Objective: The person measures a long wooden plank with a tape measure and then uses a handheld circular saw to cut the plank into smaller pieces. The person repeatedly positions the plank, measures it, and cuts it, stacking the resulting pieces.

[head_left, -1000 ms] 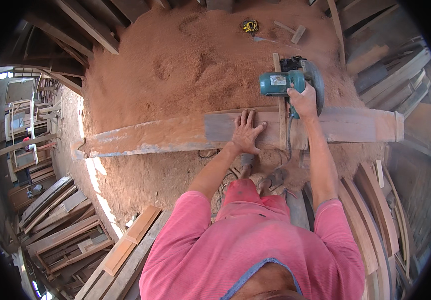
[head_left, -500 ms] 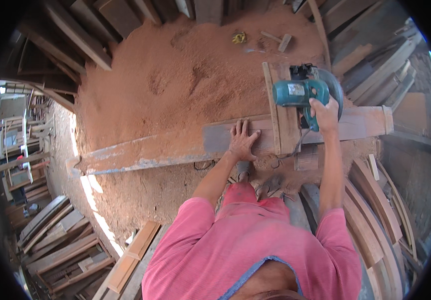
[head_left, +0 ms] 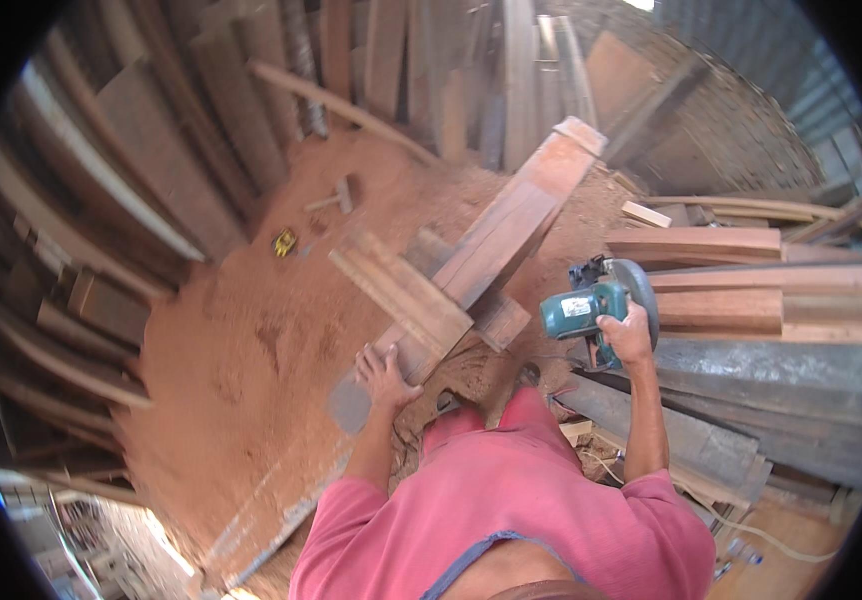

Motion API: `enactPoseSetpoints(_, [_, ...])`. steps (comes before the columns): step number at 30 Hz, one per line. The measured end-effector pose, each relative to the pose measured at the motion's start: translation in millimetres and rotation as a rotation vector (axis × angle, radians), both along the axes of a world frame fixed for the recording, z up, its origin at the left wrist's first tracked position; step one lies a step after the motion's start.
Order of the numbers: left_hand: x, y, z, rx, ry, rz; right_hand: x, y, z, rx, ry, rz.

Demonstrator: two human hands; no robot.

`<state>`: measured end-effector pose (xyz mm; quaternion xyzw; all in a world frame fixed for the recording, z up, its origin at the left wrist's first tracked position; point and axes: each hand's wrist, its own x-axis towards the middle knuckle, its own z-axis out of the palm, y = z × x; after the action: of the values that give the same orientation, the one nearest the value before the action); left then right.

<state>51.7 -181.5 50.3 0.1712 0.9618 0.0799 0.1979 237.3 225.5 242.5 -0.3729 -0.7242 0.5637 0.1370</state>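
My right hand [head_left: 628, 336] is wrapped round the rear handle of a teal circular saw [head_left: 573, 313] with a grey round guard. The saw hangs to the right of a long reddish plank [head_left: 506, 215], apart from it. My left hand [head_left: 385, 378] lies with fingers spread on the plank's near part, just below a crosswise board [head_left: 403, 297]. That board has a raised strip along one edge and rests over the plank. Beneath the plank, a short wood block [head_left: 501, 320] sticks out on the right.
Reddish sawdust [head_left: 221, 370] covers the ground at left, with a hammer [head_left: 339, 196] and a yellow tape measure [head_left: 284, 241] on it. Boards [head_left: 181, 150] lean along the far left. Stacked planks [head_left: 711, 310] lie at right. A pale cord [head_left: 771, 540] runs lower right.
The view has turned to the right, so the plank now runs diagonally. My right hand has moved the saw off the crosswise board to the right. My left hand still rests on the plank.
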Motion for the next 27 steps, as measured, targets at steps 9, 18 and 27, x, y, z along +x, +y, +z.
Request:
enactPoseSetpoints(9, [2.9,19.8,0.6,-0.147,-0.067,0.012,41.5,100.6,-124.6,0.324,-0.563,0.058])
enactPoseSetpoints(18, [6.0,39.6,-21.0,-0.371,-0.059,0.153,-23.3,180.7,-273.9,0.181,-0.867,0.52])
enactPoseSetpoints(27, [8.8,56.8,-21.0,-0.381,-0.07,0.184,-90.9,261.1,-445.1,0.289,-1.053,0.647])
